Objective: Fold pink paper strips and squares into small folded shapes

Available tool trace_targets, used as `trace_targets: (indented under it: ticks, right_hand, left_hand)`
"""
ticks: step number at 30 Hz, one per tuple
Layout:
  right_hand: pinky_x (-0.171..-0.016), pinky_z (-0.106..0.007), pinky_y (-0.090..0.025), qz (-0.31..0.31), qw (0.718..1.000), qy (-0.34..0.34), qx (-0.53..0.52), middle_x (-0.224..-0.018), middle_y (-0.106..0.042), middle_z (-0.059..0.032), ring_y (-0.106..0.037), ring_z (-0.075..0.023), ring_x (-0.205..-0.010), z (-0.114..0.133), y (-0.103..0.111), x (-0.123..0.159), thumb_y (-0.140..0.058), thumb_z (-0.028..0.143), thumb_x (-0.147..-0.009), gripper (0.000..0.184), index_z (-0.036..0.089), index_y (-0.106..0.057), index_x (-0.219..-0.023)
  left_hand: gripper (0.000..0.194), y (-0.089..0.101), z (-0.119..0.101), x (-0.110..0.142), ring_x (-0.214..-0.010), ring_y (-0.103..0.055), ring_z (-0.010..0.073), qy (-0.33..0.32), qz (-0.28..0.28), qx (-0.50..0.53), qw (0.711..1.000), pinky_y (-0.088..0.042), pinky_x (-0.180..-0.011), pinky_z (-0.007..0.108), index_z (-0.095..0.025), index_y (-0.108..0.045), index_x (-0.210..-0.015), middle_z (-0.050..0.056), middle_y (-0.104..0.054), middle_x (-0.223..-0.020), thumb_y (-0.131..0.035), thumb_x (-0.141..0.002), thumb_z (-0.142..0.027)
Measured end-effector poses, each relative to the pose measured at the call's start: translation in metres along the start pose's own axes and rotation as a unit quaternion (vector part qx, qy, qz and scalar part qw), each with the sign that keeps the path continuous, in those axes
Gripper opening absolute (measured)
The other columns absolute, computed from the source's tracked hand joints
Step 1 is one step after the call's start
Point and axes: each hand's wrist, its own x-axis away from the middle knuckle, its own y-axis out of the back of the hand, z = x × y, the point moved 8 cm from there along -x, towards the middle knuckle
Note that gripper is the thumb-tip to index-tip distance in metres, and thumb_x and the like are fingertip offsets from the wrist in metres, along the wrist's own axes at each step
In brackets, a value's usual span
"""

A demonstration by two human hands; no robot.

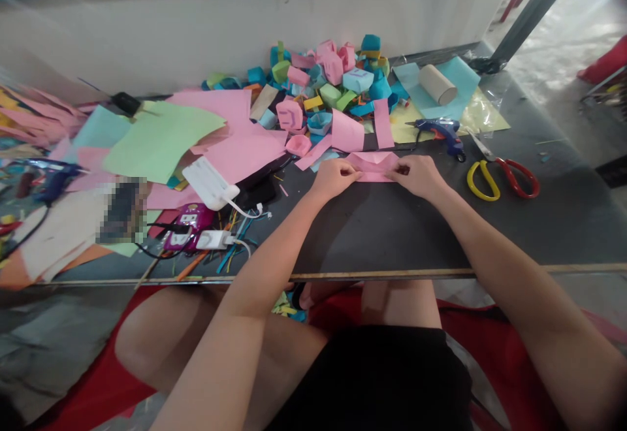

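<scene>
A folded piece of pink paper (pixel 374 168) lies on the dark tabletop in front of me, its creased upper part standing slightly open. My left hand (pixel 334 179) pinches its left end between thumb and fingers. At the right end, my right hand (pixel 417 175) grips the paper the same way. Just beyond it are a curled pink sheet (pixel 347 132) and a pink strip (pixel 384 124). To the right of my right hand lie scissors (pixel 509 173) with one yellow and one red handle, and a blue glue gun (pixel 438 132).
Many small folded paper boxes (pixel 332 68) are heaped at the back. A cardboard tube (pixel 437 85) rests on blue paper at the right. Green (pixel 161 137) and pink sheets, a white power bank (pixel 208 183), a purple socket block (pixel 190 225) and another glue gun (pixel 53 177) cover the left.
</scene>
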Motion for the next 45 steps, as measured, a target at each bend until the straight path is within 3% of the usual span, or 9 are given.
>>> trace_targets:
  ticks: [3, 10, 21, 28, 35, 45]
  right_hand:
    - [-0.064, -0.034, -0.041, -0.002, 1.0, -0.003, 0.0, -0.066, -0.067, -0.0041, -0.057, -0.0172, -0.061, 0.002, 0.001, 0.001, -0.065, 0.066, -0.086, 0.05, 0.021, -0.064, -0.063]
    - [-0.063, -0.034, -0.042, 0.019, 1.0, 0.009, -0.004, -0.065, -0.067, -0.0032, -0.057, -0.017, -0.06, 0.002, 0.001, 0.001, -0.067, 0.065, -0.084, 0.048, 0.022, -0.064, -0.063]
    - [-0.06, -0.033, -0.043, -0.03, 0.998, -0.042, -0.021, -0.063, -0.068, -0.0044, -0.06, -0.0178, -0.059, -0.002, 0.002, 0.001, -0.071, 0.064, -0.081, 0.046, 0.021, -0.07, -0.064]
    - [-0.063, -0.034, -0.043, -0.027, 0.998, -0.061, -0.004, -0.066, -0.069, -0.0048, -0.063, -0.0197, -0.064, -0.003, 0.0, 0.001, -0.072, 0.056, -0.082, 0.04, 0.021, -0.068, -0.065]
    - [-0.065, -0.034, -0.044, -0.017, 0.996, -0.091, 0.006, -0.071, -0.071, -0.0053, -0.065, -0.0205, -0.068, 0.002, 0.0, 0.003, -0.074, 0.038, -0.083, 0.025, 0.021, -0.066, -0.066]
    - [-0.065, -0.032, -0.041, -0.015, 0.993, -0.115, 0.025, -0.072, -0.071, -0.0039, -0.063, -0.018, -0.068, 0.007, 0.002, 0.005, -0.074, 0.03, -0.081, 0.018, 0.02, -0.066, -0.067]
  left_hand:
    - [0.025, 0.002, 0.001, 0.001, -0.083, -0.074, 0.0194, 0.003, -0.013, -0.018, 1.0, -0.06, -0.082, 0.035, -0.02, -0.075, -0.067, 0.004, -0.081, -0.089, -0.071, -0.088, -0.033]
    - [0.02, 0.003, 0.0, -0.001, -0.089, -0.076, 0.0212, 0.01, 0.014, 0.009, 1.0, -0.062, -0.084, 0.036, -0.023, -0.078, -0.067, 0.003, -0.082, -0.095, -0.073, -0.085, -0.03]
    - [0.025, 0.001, 0.004, 0.001, -0.079, -0.072, 0.0193, 0.021, -0.018, -0.023, 0.999, -0.058, -0.074, 0.035, -0.02, -0.068, -0.059, 0.007, -0.079, -0.087, -0.076, -0.08, -0.03]
    - [0.024, 0.001, 0.007, -0.001, -0.075, -0.068, 0.0182, 0.038, -0.028, -0.046, 0.998, -0.056, -0.075, 0.036, -0.019, -0.065, -0.061, 0.005, -0.076, -0.08, -0.074, -0.082, -0.027]
    - [0.027, -0.003, 0.006, 0.0, -0.076, -0.066, 0.0194, 0.056, -0.019, -0.05, 0.997, -0.054, -0.078, 0.038, -0.02, -0.061, -0.06, 0.006, -0.072, -0.077, -0.071, -0.085, -0.025]
    - [0.03, 0.003, -0.013, 0.009, -0.069, -0.062, 0.0186, 0.096, -0.047, -0.089, 0.99, -0.051, -0.073, 0.035, -0.018, -0.061, -0.056, 0.006, -0.067, -0.067, -0.073, -0.084, -0.02]
